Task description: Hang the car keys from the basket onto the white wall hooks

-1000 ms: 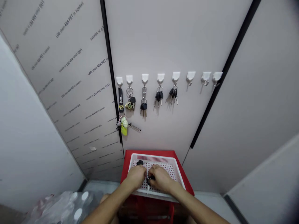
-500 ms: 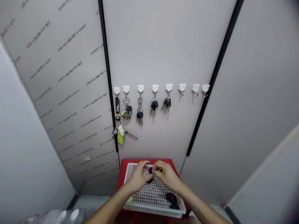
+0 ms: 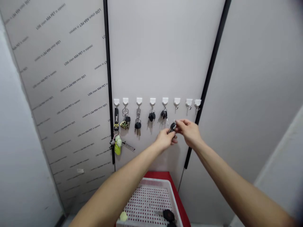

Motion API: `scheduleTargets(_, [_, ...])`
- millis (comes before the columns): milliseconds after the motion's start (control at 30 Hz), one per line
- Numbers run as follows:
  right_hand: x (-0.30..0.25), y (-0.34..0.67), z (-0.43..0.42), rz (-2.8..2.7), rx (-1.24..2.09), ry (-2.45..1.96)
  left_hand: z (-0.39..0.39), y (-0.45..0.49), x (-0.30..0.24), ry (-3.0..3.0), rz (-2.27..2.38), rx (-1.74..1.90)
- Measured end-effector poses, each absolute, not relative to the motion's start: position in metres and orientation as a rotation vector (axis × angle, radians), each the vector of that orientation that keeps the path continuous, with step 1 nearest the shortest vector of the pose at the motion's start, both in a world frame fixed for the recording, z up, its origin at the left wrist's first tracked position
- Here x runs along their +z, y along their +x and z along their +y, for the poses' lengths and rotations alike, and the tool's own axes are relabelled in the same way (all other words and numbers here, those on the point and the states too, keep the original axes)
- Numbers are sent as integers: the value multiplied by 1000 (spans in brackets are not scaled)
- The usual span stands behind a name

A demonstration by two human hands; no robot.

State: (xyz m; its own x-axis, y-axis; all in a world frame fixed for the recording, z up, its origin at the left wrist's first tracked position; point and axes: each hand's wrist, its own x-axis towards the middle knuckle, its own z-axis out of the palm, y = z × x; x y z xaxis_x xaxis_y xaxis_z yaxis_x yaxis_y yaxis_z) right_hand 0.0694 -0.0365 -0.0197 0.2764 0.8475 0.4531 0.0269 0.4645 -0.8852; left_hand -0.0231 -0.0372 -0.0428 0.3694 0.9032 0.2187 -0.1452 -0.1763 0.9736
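Left hand (image 3: 164, 140), right hand (image 3: 189, 132) up from plastic basket (image 3: 151, 182); black key (image 3: 172, 127) pinched

A tilted black key fob (image 3: 172, 127) is pinched between left hand (image 3: 165, 139) and right hand (image 3: 188, 131).

The left hand (image 3: 164, 139) and right hand (image 3: 189, 132) are bare and slender, and the left forearm (image 3: 113, 186) and right forearm (image 3: 239, 179) taper smoothly to narrow wrists.

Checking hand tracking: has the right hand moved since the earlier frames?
Yes, upward: the right hand has left the basket and now sits just below the empty hooks.
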Motion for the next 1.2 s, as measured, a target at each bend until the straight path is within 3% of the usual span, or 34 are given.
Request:
scheduleTargets(233, [28, 79, -7, -1086, 399, -1021, -17, -2, -4, 1573, 970, 1215])
scheduleTargets(533, [12, 89, 7, -1177, 325, -1199, -31, -28, -34, 1633, 1019, 1130])
scheduleTargets(700, [-54, 87, -16, -1218, 32, -1217, -40, -80, -105, 1550, 1116, 1016])
scheduleTargets(933, [-203, 15, -66, -2076, 494, -1311, -51, -152, -219, 1441, 1412, 1038])
scheduleTargets(1200, [-238, -48, -62, -2620, 275, -1272, -62, -169, -248, 1578, 1539, 1162])
